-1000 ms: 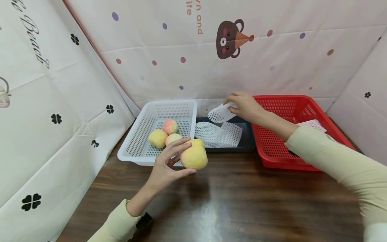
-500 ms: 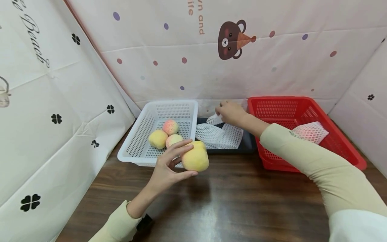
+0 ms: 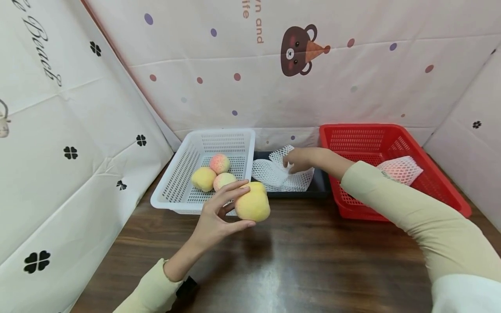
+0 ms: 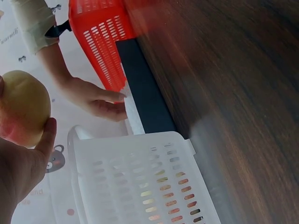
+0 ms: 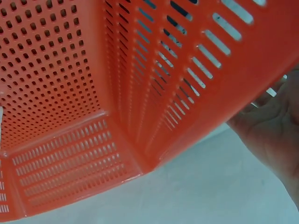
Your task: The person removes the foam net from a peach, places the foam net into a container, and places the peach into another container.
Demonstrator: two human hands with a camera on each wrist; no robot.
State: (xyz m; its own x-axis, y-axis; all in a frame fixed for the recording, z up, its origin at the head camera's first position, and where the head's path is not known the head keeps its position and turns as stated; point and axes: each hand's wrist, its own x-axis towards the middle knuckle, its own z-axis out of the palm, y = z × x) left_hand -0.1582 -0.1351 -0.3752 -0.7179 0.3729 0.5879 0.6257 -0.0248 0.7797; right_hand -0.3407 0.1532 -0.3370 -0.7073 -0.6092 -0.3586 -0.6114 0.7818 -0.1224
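Observation:
A yellow peach (image 3: 252,202) is held between the thumb and fingers of my left hand (image 3: 215,219), in front of the white basket. The left wrist view shows the same peach (image 4: 23,109) with a reddish patch. My right hand (image 3: 302,160) reaches down over white foam net sleeves (image 3: 270,174) in a dark tray (image 3: 321,178). Its fingers (image 4: 110,109) touch the netting in the left wrist view, with a gap between thumb and fingers. The right wrist view shows only part of that hand (image 5: 275,130), behind the red basket's wall.
Several peaches (image 3: 203,179) lie in the white basket (image 3: 168,205) at the left. A red basket (image 3: 352,213) stands right of the tray, holding a net-sleeved peach (image 3: 403,169). Dark wooden tabletop (image 3: 313,261) spreads in front. A printed cloth (image 3: 195,100) hangs close behind.
My right hand has lowered a raised foam net sleeve to the tray, let go of it and come down nearer the other sleeves. The left hand and its peach have hardly moved.

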